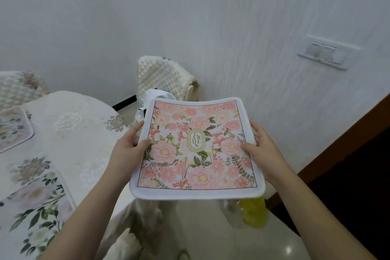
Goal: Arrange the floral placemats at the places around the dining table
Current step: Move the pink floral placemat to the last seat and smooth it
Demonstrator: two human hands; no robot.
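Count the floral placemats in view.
3: a pink floral placemat held in both hands, a pale one at the table's far left, a green-leafed one at its near edge. Others may lie out of frame.

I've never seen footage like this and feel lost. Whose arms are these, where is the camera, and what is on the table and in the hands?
No machine here: a person wears a wide-angle camera on the head, looking forward and down, so you see their own arms. The left hand and right hand grip opposite edges of a pink floral placemat marked "GARDEN", held in the air beside the table. On the tablecloth lie two other floral mats, one near, one further back. A quilted chair stands by the wall.
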